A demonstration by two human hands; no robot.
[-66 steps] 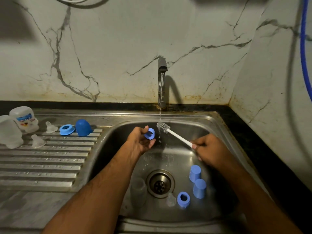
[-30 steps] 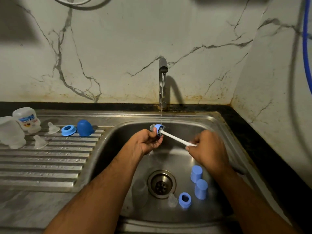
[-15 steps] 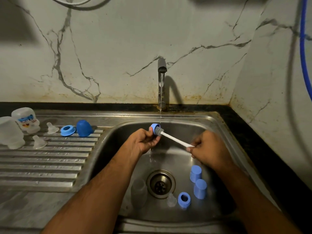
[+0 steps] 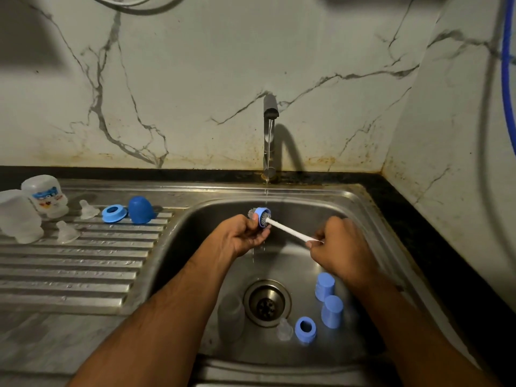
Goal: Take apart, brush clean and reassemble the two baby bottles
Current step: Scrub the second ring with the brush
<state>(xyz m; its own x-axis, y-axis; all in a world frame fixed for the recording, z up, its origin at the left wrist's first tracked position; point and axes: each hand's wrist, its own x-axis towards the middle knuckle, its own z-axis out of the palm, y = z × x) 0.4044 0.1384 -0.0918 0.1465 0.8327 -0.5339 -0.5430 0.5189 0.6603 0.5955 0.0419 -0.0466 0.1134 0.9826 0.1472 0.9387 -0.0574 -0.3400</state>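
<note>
My left hand (image 4: 242, 235) pinches a blue bottle ring (image 4: 262, 216) under the running tap (image 4: 270, 135). The bristle head of a white-handled brush (image 4: 287, 231) pokes through the ring. My right hand (image 4: 339, 247) grips the brush handle's end. In the sink (image 4: 371, 219) lie two blue caps (image 4: 325, 286) (image 4: 331, 311), another blue ring (image 4: 305, 329), a clear teat (image 4: 284, 329) and a clear bottle body (image 4: 231, 317). On the drainboard (image 4: 72, 272) stand two bottle bodies (image 4: 44, 197) (image 4: 18, 217), two teats (image 4: 88, 210) (image 4: 67, 233), a blue ring (image 4: 113, 213) and a blue cap (image 4: 140, 210).
A thin stream of water falls from the tap into the sink. The drain (image 4: 267, 303) sits in the sink's middle. A marble wall stands behind and to the right, with a blue hose (image 4: 506, 65) at the far right. A dark counter edge (image 4: 432, 233) borders the sink.
The brush head, earlier held apart from the ring, has been pushed into and through the ring. Both hands stay under the tap, the right hand working the brush in and out.
</note>
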